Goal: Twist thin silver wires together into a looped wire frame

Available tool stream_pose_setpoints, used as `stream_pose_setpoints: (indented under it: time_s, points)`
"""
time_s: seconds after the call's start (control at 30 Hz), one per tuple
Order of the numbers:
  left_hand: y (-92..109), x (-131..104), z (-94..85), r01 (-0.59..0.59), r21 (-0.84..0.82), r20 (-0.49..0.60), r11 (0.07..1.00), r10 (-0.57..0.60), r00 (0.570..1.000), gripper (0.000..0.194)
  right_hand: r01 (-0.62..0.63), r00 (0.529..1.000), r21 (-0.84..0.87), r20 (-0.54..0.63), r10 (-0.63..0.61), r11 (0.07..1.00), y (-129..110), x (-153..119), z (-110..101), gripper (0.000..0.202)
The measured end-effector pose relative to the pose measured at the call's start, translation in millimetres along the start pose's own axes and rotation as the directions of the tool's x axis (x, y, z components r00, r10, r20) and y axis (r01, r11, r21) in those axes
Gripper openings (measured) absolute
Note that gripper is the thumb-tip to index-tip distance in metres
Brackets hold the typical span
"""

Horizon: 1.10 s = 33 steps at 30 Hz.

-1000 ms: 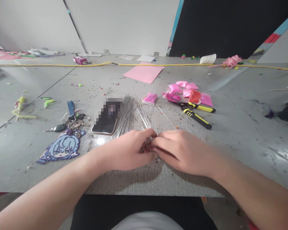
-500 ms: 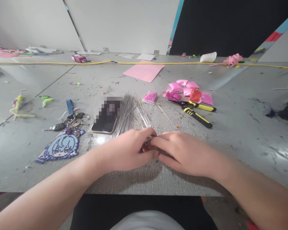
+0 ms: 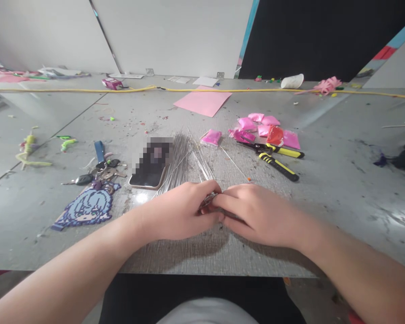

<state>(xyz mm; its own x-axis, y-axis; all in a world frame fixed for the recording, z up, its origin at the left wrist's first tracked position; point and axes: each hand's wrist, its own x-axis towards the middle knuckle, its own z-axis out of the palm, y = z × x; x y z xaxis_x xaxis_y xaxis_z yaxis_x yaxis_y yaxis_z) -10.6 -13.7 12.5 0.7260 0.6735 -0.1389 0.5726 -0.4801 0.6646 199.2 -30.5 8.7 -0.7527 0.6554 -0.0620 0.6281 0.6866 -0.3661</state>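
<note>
Silver and bent, a small wire piece (image 3: 209, 198) sits between my two hands, just above the near part of the table (image 3: 327, 193), mostly hidden by my fingers. My left hand (image 3: 184, 210) is curled narrow around it, thumb and forefinger on either side. My right hand (image 3: 254, 213) meets it from the other side, its fingers bent and close together, with the tips reaching in at the wire; whether they pinch it I cannot tell. The two hands touch at the fingertips.

Beyond my left hand lies a thick bundle of straight wires (image 3: 177, 164), with a phone (image 3: 150, 168) flat just beside it on the left. A few loose wires (image 3: 202, 163) lie to the right of the bundle, pointing toward my hands. Farther right, pliers (image 3: 279, 166) with yellow and black handles lie with those handles spread, next to pink packets (image 3: 246, 123) and a red packet (image 3: 275, 136). Keys (image 3: 110, 173) and a blue pixel charm (image 3: 87, 206) lie left of the phone. A pink sheet (image 3: 204, 102) lies farther back, near a yellow cord (image 3: 249, 90).
</note>
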Motion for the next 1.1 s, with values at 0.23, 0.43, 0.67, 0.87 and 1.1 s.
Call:
stream_pose_setpoints:
  time_s: [0.23, 0.43, 0.67, 0.87, 1.1]
  points:
    - [0.3, 1.8, -0.9, -0.009, 0.002, -0.004, 1.0, 0.009, 1.0, 0.017, 0.015, 1.0, -0.003, -0.01, -0.015, 1.0, 0.1, -0.9, 0.3, 0.018]
    - [0.5, 1.9, -1.1, -0.004, -0.003, -0.001, 1.0, 0.004, 1.0, 0.016, 0.016, 1.0, -0.008, -0.005, -0.016, 1.0, 0.5, 0.0, 0.6, 0.019]
    - [0.1, 0.6, -0.6, -0.012, 0.001, -0.006, 1.0, 0.012, 1.0, 0.017, 0.018, 1.0, -0.006, -0.012, -0.019, 1.0, 1.0, -0.4, 0.5, 0.018]
    - [1.4, 1.5, -0.1, -0.008, 0.006, -0.009, 1.0, 0.008, 1.0, 0.018, 0.013, 1.0, 0.007, -0.013, -0.013, 1.0, 0.8, -0.1, 0.3, 0.017]
    - [0.6, 0.7, 0.1, -0.009, 0.008, -0.014, 1.0, 0.009, 1.0, 0.018, -0.005, 1.0, 0.013, -0.006, 0.005, 1.0, -0.9, -0.1, 0.4, 0.019]
